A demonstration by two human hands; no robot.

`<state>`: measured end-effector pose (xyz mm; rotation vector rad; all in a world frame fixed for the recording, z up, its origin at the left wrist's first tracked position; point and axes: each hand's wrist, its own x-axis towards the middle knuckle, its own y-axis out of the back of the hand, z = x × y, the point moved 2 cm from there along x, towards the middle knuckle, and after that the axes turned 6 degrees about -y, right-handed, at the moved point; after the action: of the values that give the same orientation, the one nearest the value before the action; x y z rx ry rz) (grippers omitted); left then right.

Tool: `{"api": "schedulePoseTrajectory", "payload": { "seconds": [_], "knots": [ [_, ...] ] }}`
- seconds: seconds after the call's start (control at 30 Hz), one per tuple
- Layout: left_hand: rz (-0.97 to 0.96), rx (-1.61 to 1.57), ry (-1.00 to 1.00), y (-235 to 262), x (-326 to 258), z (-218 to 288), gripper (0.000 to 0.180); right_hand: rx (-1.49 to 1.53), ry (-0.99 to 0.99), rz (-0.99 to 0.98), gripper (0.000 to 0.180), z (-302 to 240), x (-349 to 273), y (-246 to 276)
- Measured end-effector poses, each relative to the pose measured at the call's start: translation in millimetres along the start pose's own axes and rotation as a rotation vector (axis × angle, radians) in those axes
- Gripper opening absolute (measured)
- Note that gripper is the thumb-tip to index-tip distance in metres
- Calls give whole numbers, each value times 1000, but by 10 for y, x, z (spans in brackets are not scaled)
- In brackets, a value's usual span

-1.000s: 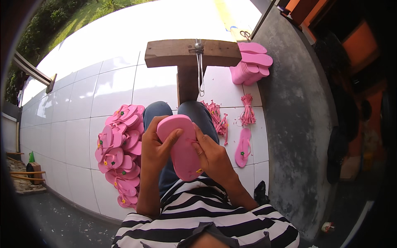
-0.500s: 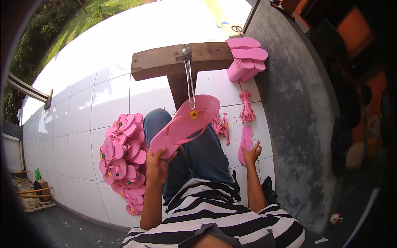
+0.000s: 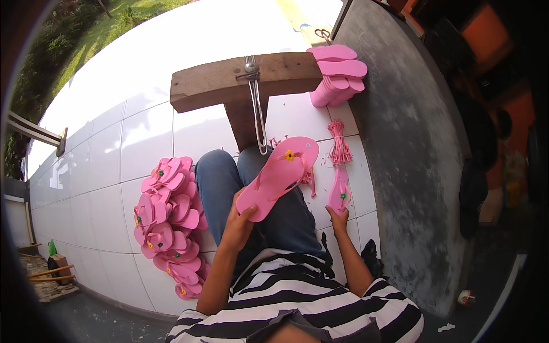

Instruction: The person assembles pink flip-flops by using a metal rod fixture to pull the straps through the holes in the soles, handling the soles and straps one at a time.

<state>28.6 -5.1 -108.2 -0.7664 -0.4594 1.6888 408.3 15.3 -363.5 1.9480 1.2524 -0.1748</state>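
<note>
My left hand point(image 3: 239, 224) is closed around the heel end of a pink flip-flop point(image 3: 269, 191). Its strap is fitted and carries a yellow flower; the sole is tilted up over my knees. The toe lies just right of the tip of a long metal wire loop point(image 3: 258, 123), apparently apart from it. My right hand point(image 3: 338, 218), low on the right, pinches the heel of a second pink flip-flop point(image 3: 337, 186) with a green flower on its strap. Whether that one is lifted off the tiles I cannot tell.
A wooden T-shaped stand point(image 3: 200, 86) rises before me. To the left lies a heap of finished pink flip-flops point(image 3: 177, 203). At right are a bundle of pink straps point(image 3: 340, 150), stacked pink soles point(image 3: 343, 68) and scissors point(image 3: 323, 35), beside a grey concrete surface point(image 3: 406, 143).
The left-hand flip-flop has moved right, away from the wire loop. My right hand has shifted down to the second flip-flop's heel and closed on it, uncovering its green flower.
</note>
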Motion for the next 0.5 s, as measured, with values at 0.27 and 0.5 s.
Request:
{"api": "schedulePoseTrajectory", "payload": {
  "seconds": [0.27, 0.5],
  "knots": [
    [84, 348, -190, -82, -190, 28, 60, -118, 747, -114, 100, -1957, -2245, 668],
    [60, 323, -183, -229, -285, -45, 63, -430, 949, -284, 109, -1887, -2697, 781]
  ]
}}
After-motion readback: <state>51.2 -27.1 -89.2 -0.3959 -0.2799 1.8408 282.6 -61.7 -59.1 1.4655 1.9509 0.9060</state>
